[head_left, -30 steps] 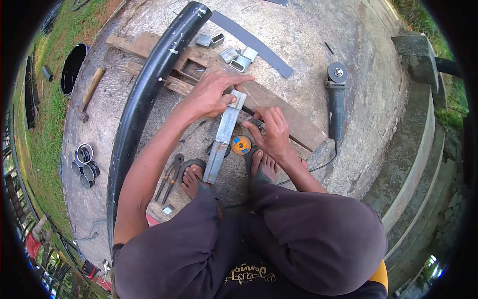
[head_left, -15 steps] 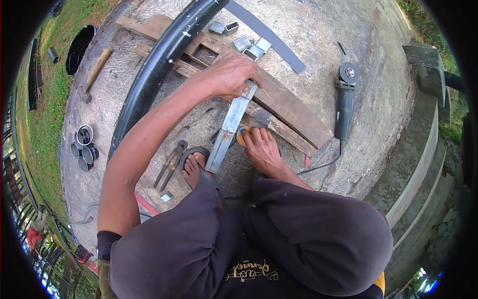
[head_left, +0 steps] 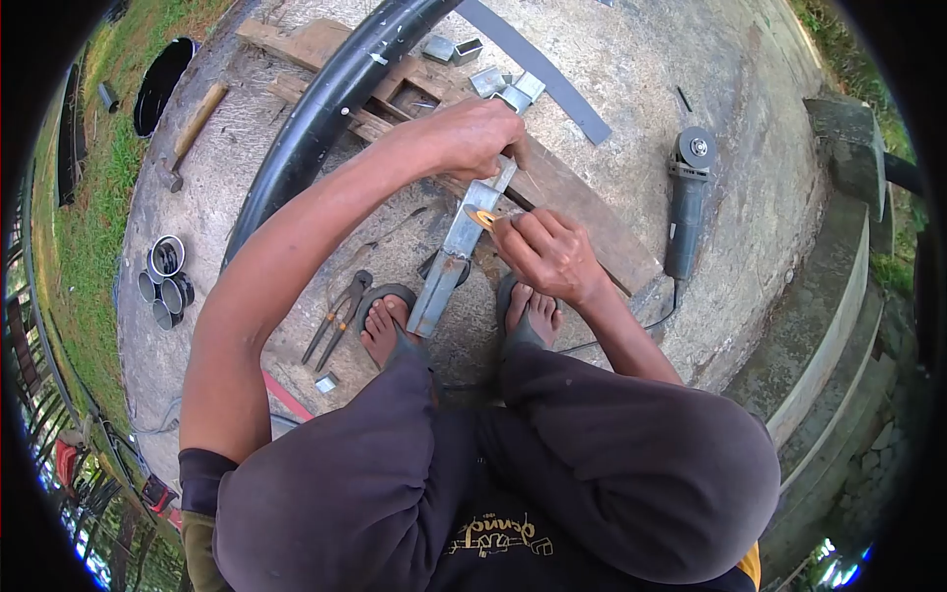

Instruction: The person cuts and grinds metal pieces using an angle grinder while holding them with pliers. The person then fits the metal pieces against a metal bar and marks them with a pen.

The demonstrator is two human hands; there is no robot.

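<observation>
My left hand (head_left: 483, 140) is closed over the upper part of a galvanized square metal tube (head_left: 461, 235), its fingers partly hidden from above. The tube slopes across a wooden plank (head_left: 582, 202), its lower end near my left foot. A rusty seam crosses it below the middle. My right hand (head_left: 552, 255) is closed on a small yellow-orange piece with a rounded end (head_left: 480, 218), held against or just over the tube's side. I cannot make out its kind. Behind the tube, a dark object (head_left: 430, 267) is partly hidden.
An angle grinder (head_left: 688, 202) lies on the concrete at the right. Pincers (head_left: 338, 318) are beside my left foot, and a hammer (head_left: 192, 133) rests further left. A curved black pipe (head_left: 311, 128) crosses the planks. Short tube offcuts (head_left: 452, 49) lie beyond, near a grey strip (head_left: 538, 69).
My right hand has risen from the ground by my right foot to the tube, carrying the yellow-orange piece. My left hand stays on the tube.
</observation>
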